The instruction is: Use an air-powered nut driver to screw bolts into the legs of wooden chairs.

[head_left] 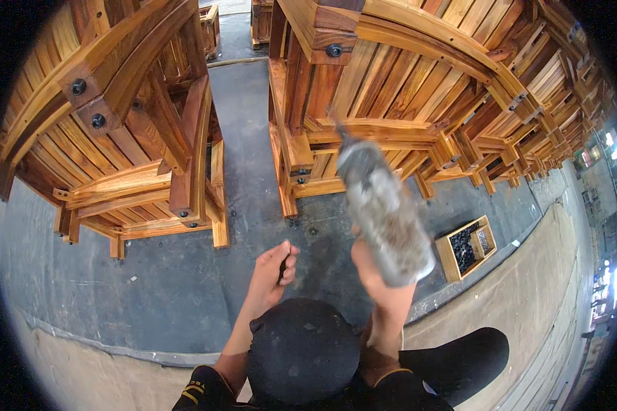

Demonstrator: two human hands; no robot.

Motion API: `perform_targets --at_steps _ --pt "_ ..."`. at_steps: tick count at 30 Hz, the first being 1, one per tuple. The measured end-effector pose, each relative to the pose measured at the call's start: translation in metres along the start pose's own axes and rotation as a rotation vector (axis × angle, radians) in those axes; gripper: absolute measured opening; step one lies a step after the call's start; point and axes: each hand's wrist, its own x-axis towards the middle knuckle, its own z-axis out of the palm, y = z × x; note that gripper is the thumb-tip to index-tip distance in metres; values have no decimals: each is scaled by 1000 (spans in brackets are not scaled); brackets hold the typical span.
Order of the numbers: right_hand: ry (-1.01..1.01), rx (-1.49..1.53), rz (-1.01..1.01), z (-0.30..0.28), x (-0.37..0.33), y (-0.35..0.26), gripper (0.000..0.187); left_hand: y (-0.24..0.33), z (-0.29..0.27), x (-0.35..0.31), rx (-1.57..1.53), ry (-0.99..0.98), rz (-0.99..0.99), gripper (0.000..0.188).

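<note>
My right hand grips a dusty grey power drill, blurred by motion. Its thin bit points up and away, toward the wooden furniture. To the left, the fingers of my left hand are curled round a small dark thing that I cannot make out. Ahead of the drill stands a slatted wooden piece of furniture with a black round fitting on the end of a beam. Another slatted wooden piece stands at the left, with two black fittings on its near beam ends.
A small wooden box with black parts and a smaller lot in its second compartment sits on the right. More wooden pieces run in a row along the right. Grey sheeting covers the floor, with a brown strip near me.
</note>
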Motion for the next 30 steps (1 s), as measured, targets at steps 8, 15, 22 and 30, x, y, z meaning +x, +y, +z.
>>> perform_targets --at_steps 8,15,22,30 --pt "-212 78 128 -1 -51 48 41 78 85 17 -54 -123 291 25" --pt "-230 222 217 -5 -57 65 43 87 100 14 -32 -130 396 26" --pt "-253 261 244 -1 -61 74 43 96 90 17 129 -136 364 23" --pt "-166 256 221 2 -66 89 43 96 98 17 231 -199 356 27"
